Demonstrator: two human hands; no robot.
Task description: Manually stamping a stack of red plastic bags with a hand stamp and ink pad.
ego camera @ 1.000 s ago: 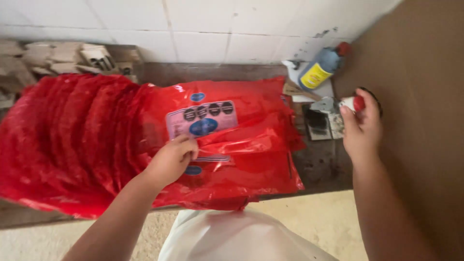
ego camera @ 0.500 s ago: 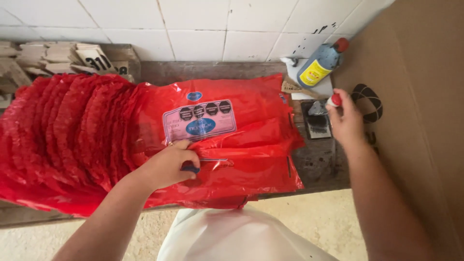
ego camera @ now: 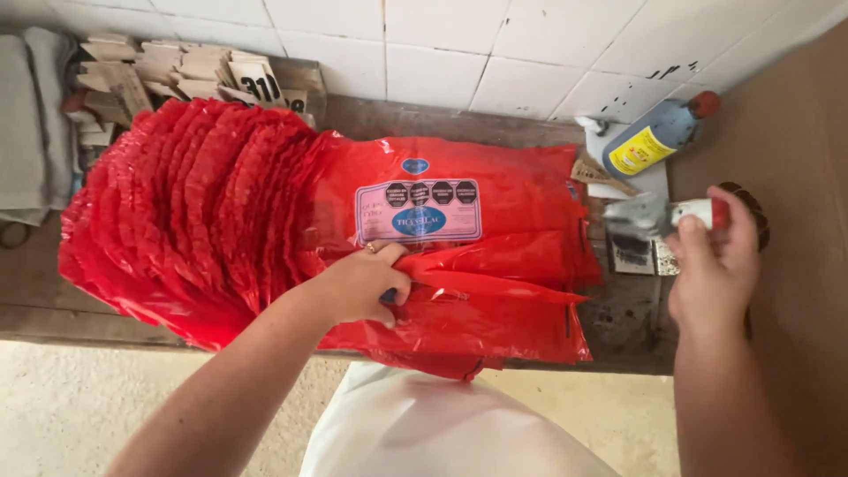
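Red plastic bags (ego camera: 221, 212) fan across a worn wooden surface (ego camera: 35, 305), one hand pinning them, the other lifted with a stamp.

At far left, grey cloth (ego camera: 31, 124) is cut off by the frame; wooden tags (ego camera: 177, 75) lean behind the fan. The left hand (ego camera: 360, 284) presses down, fingers curled, pinching a bag edge; its fingertips are partly hidden in folds. Right of the labelled top bag (ego camera: 442, 190) sits a dark ink pad (ego camera: 632, 252), half hidden. The right hand (ego camera: 714, 265) closes its grip round a blurred red-and-white stamp (ego camera: 693, 214), near a tilted bottle (ego camera: 658, 140).
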